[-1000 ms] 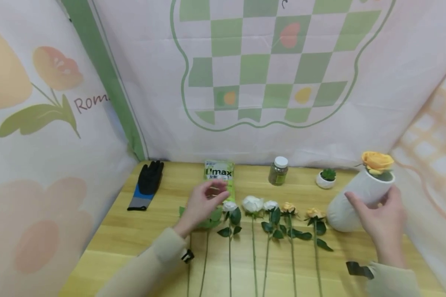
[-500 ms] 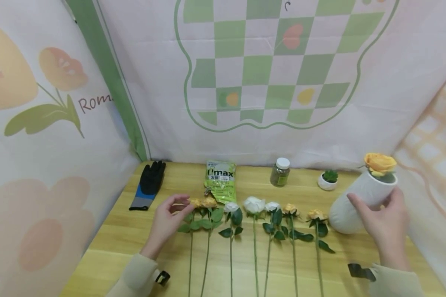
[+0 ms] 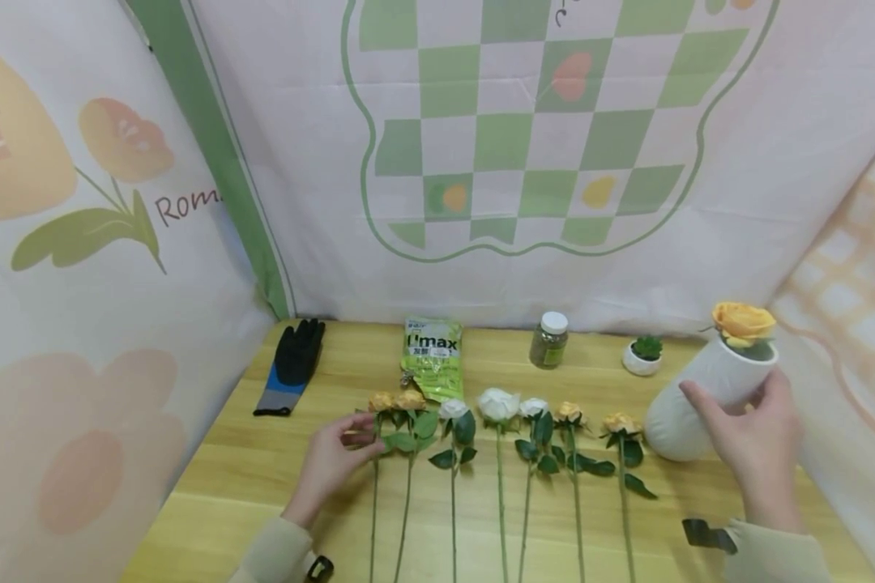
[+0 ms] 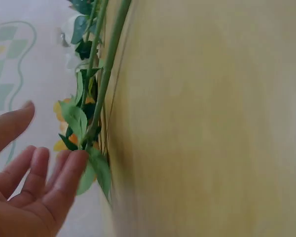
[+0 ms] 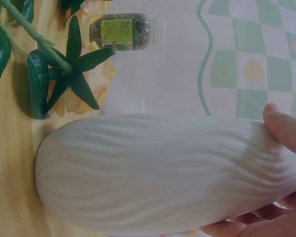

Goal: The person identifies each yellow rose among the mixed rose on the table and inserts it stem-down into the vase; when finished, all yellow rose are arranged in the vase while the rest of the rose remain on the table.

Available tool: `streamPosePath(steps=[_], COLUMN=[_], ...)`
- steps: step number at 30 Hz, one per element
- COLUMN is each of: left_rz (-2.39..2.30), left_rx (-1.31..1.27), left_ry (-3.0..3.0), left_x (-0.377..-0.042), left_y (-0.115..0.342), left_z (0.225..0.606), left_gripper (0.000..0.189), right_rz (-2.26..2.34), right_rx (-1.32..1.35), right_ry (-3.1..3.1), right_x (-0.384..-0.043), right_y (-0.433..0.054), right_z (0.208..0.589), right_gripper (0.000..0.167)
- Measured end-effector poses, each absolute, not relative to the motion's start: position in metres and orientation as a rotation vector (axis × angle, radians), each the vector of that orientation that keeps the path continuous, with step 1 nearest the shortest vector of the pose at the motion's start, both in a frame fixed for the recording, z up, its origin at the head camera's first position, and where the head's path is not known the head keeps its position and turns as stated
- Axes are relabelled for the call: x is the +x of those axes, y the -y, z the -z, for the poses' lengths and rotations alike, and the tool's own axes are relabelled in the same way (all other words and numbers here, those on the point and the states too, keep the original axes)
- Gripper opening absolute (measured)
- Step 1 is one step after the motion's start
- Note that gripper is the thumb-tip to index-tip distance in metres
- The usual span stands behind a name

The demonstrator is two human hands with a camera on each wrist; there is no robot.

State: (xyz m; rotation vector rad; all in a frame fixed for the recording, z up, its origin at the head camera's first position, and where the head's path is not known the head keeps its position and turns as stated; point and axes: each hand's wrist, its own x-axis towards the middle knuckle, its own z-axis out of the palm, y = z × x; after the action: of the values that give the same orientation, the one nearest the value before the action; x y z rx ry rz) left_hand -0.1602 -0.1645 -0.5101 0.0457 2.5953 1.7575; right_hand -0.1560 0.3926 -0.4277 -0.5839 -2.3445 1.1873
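I noted right hand (image 3: 758, 441) gripping ridged white vase (image 3: 681, 409), lower right, left hand (image 3: 334, 455) wide beside green-stemmed yellow rose (image 3: 381, 402), lower left

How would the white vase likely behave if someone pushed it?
The white vase would probably tip before sliding if pushed high up, since it is tall and its bottom edge curves inward. The yellow rose at its mouth would likely shift with it. The vase's wavy-ridged side may make it less slippery to hold.
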Motion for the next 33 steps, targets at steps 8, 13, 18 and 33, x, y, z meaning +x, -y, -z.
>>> streamPosePath(steps=[8,13,18,33], left_rz=[-1.548,-1.37,-1.296,-1.095], left_rx=[0.128,0.16,0.191,0.357], left_ry=[-2.716,-2.806,-2.782,-2.805], left_x=[-0.1595,-0.16,-0.161,-0.1632], left_y=[0.1642,0.1655,0.1655,0.1587], left_z=[0.5134,0.5163,0.5178,0.5206], left_gripper=[0.055,0.052,0.052,0.042], right_rz=[-1.186,-1.194,-1.205,-1.206], right_rx=[-0.585,-0.575,-0.572,-0.553], right_ry=[2.364,2.363,2.353,2.362], right_x=[-0.1564,-0.1572,-0.1567,-0.1559], right_y=[-0.3923,-0.3929,-0.393,-0.3938], right_z=[0.4266,0.4265,0.4276,0.4285], right_gripper=[0.102,0.103,0.103,0.103])
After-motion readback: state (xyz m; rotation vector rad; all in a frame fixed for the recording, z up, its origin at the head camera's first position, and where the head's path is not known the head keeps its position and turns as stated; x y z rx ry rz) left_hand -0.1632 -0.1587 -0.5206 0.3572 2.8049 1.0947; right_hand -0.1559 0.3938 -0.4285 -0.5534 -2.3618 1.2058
